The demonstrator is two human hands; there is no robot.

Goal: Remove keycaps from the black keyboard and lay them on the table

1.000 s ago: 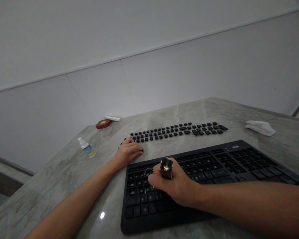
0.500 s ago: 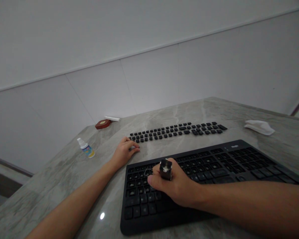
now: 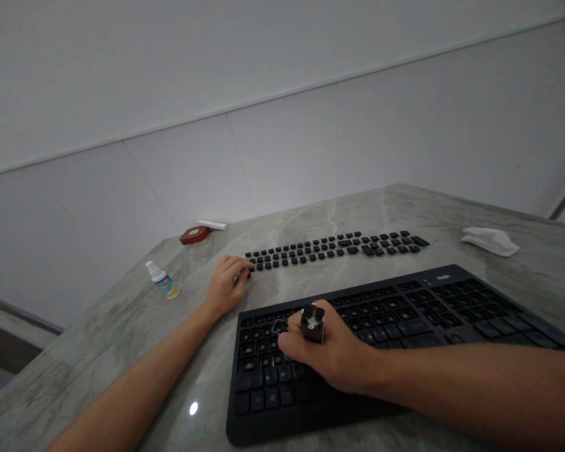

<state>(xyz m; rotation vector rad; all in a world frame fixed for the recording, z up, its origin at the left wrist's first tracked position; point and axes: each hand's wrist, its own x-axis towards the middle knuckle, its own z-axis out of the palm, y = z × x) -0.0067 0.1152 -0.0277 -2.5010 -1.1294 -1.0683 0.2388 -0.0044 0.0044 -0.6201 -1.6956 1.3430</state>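
Observation:
A black keyboard [image 3: 339,408] lies across the front of the table, with keys in its near rows and bare sockets in many of the others. Above its left part, my right hand [image 3: 332,351] is closed around a keycap puller [image 3: 313,323], whose wire loop sticks out to the left. My left hand [image 3: 228,282] rests on the table beyond the keyboard's left corner. Its finger and thumb pinch a small black keycap at the left end of the rows of loose keycaps [image 3: 304,250]; the fingers partly hide it.
A white-capped spray bottle [image 3: 164,280] stands on the left. Farther back are a red-brown box [image 3: 194,235] and a flat white object [image 3: 212,224] near the wall. A folded white tissue [image 3: 490,241] lies behind the keyboard at the right.
My left hand has shifted a little to the left and back, along the near row of loose keycaps. My right hand and the puller stay almost where they were.

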